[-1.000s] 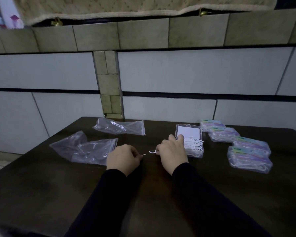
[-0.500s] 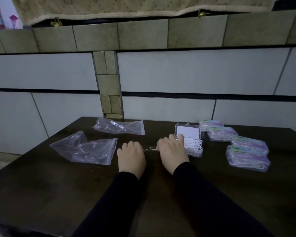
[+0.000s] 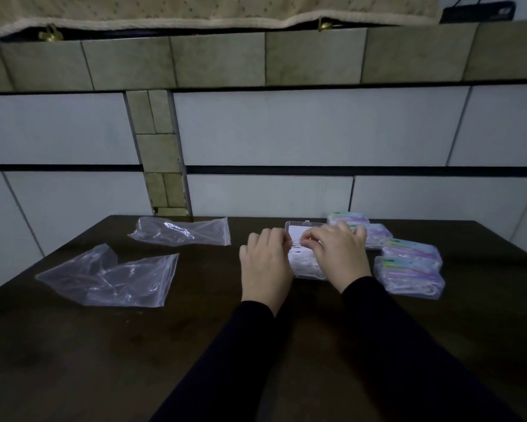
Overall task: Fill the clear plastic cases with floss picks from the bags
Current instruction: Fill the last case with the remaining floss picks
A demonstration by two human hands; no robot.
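Both hands are over the open clear case [image 3: 305,260] near the middle of the far part of the dark desk [image 3: 104,360]. Left hand [image 3: 267,266] sits at the case's left edge, back up, its fingers curled toward the hinge line where the lid meets the base; right hand [image 3: 337,254] covers the case's right half, its fingers [image 3: 312,239] bent inward toward the left hand's. The fingertips of the two nearly meet above the case, and something small and pale seems pinched there, but it is too tiny and dim to say for certain which hand has it. Between the hands the case shows white floss picks [image 3: 302,264] heaped in its base, and its lid [image 3: 298,229] lies open on the far side.

Just right of the case, four closed cases lie in a loose row running from far to near, the nearest closed case [image 3: 408,277] with a coloured label on top and white picks visible inside. Well to the left lie two clear bags: a crumpled near bag [image 3: 110,278] and a flatter far bag [image 3: 180,231] close to the desk's far edge. Black sleeves [image 3: 393,345] run back from both wrists. Behind the desk stands a tiled wall [image 3: 317,132].
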